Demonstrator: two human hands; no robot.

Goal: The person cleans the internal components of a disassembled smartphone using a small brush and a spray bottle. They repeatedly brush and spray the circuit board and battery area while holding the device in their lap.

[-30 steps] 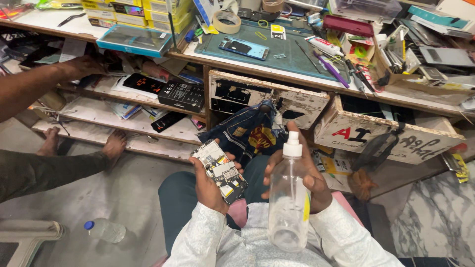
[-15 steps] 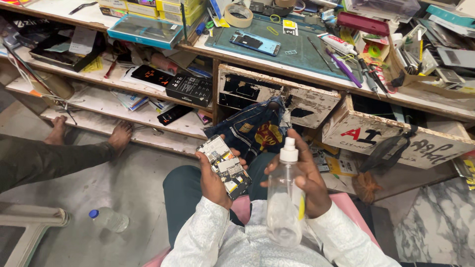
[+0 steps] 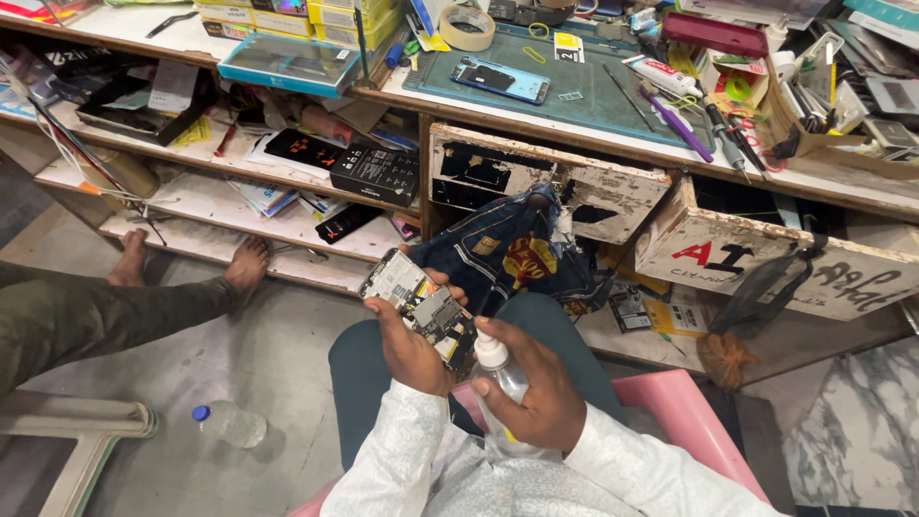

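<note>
My left hand [image 3: 414,352] holds an opened phone [image 3: 421,304] with its circuit boards bared, tilted over my lap. My right hand [image 3: 534,383] grips a clear spray bottle [image 3: 498,369] with a white nozzle, and the nozzle sits right beside the phone's lower end. Both hands are over my knees in dark green trousers, above a pink stool [image 3: 691,421]. A blue denim garment [image 3: 509,251] hangs from the open drawer just beyond the phone.
A cluttered workbench [image 3: 613,144] carries a green mat, a blue phone [image 3: 500,78], a tape roll [image 3: 465,26] and tools. Two worn wooden drawers [image 3: 766,258] hang open. Another person's legs and bare feet [image 3: 247,266] stretch in from the left. A plastic water bottle [image 3: 228,423] lies on the floor.
The spray bottle has tipped down and come in toward the opened phone; it stood upright before. The view has shifted, and the other person's arm at the shelf is gone.
</note>
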